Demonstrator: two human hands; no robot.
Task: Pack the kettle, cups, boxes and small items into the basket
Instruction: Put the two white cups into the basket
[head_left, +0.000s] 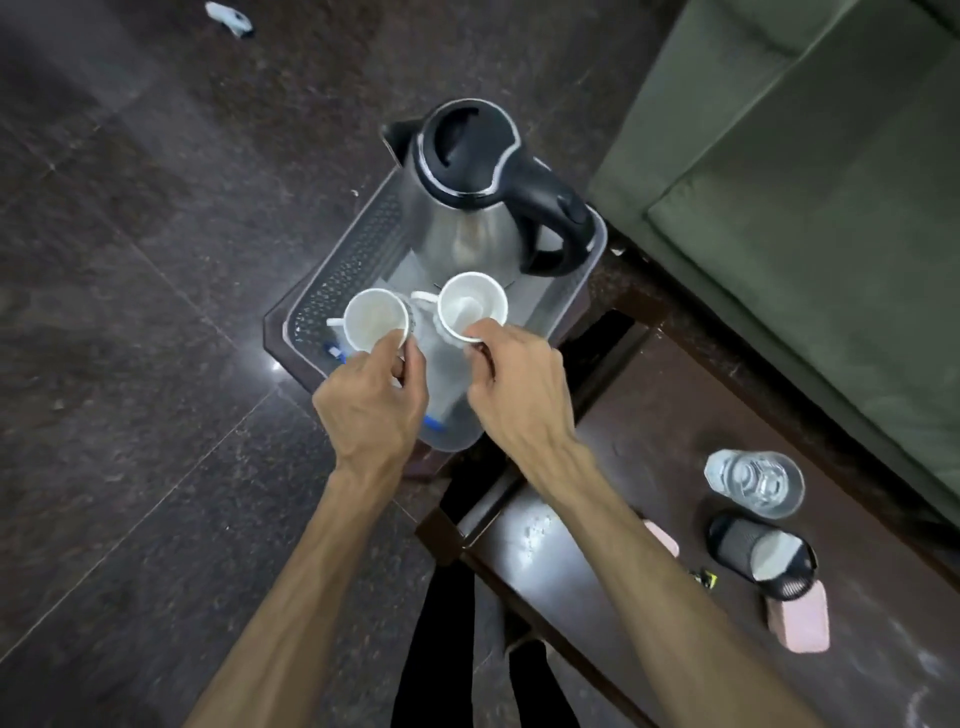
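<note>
I see the kettle (467, 208) standing upright in the far end of the grey basket (343, 270), its black handle turned toward the green sofa (810, 197). Nearer me, two white cups sit mouth-up over the basket. My left hand (371, 405) pinches the near rim of the left cup (376, 319), fingers (410, 364) closed on it. My right hand (519, 384) grips the near rim of the right cup (471, 306) the same way. A clear plastic bottle (441, 384) with a blue label lies in the basket between my hands. The basket rests on a dark table (597, 561). Well to the right on that table are a glass (756, 483), a black mesh holder (758, 556) and a pink box (800, 618).
</note>
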